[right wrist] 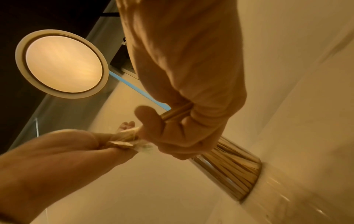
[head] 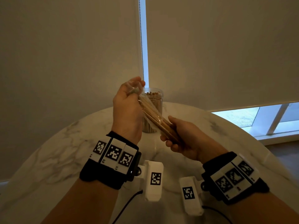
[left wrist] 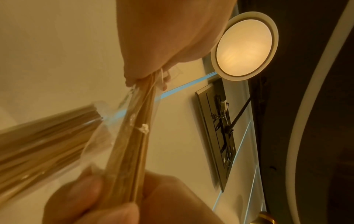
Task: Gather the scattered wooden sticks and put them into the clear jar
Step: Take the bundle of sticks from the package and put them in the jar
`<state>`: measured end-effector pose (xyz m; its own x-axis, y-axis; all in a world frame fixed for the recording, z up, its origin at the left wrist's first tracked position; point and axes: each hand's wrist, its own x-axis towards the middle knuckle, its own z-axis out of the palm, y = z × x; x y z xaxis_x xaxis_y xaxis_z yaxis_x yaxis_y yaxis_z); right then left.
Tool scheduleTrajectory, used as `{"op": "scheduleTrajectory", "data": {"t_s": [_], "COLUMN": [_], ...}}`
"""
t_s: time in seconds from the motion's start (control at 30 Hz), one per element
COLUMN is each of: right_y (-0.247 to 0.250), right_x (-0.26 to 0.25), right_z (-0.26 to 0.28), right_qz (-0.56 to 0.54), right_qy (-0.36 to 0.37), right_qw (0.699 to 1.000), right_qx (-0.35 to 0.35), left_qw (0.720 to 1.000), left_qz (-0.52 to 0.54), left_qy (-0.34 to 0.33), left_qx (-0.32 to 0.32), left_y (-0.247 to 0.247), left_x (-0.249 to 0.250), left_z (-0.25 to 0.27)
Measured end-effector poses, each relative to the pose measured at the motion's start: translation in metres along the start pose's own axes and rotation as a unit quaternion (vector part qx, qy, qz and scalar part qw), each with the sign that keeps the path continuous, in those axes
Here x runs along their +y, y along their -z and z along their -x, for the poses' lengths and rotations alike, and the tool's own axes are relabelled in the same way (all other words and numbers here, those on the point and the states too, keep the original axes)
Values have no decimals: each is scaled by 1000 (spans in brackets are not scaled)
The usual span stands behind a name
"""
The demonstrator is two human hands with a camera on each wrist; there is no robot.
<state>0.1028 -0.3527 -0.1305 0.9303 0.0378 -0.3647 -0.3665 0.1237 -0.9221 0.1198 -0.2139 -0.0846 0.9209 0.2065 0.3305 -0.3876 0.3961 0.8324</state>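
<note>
Head view shows the right hand [head: 181,135] clamped round the near end of one bundle of wooden sticks [head: 155,118], while the left hand [head: 127,101] pinches the clear wrapper [head: 135,88] at its far end. The step looks like unwrapping; next the sleeve must slide off. Beyond stands one clear jar [head: 153,101] on the marble table [head: 64,143], already stick-filled.

Left hand [head: 127,107] hides part of the clear jar [head: 153,109]; stick bundle's [head: 155,118] lower end vanishes inside the right hand [head: 182,138]; stick count unreadable.
</note>
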Motion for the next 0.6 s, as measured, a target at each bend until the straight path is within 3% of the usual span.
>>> {"op": "scheduleTrajectory", "data": {"t_s": [0.3,0.47,0.6], "right_y": [1,12,17], "right_x": [-2,-6,-6], "right_z": [-1,-6,-9], "right_qz": [43,110,140], "right_qy": [40,121,129], "right_qw": [996,977,969], "right_qx": [73,139,158], "left_qw": [995,996,993], "left_qz": [-56,-72,-98], "left_qy": [58,40,50], "left_qx": [-61,-17,-37], "left_y": [-12,3,5], "left_x": [-6,7,7], "left_z": [9,-5,0]}}
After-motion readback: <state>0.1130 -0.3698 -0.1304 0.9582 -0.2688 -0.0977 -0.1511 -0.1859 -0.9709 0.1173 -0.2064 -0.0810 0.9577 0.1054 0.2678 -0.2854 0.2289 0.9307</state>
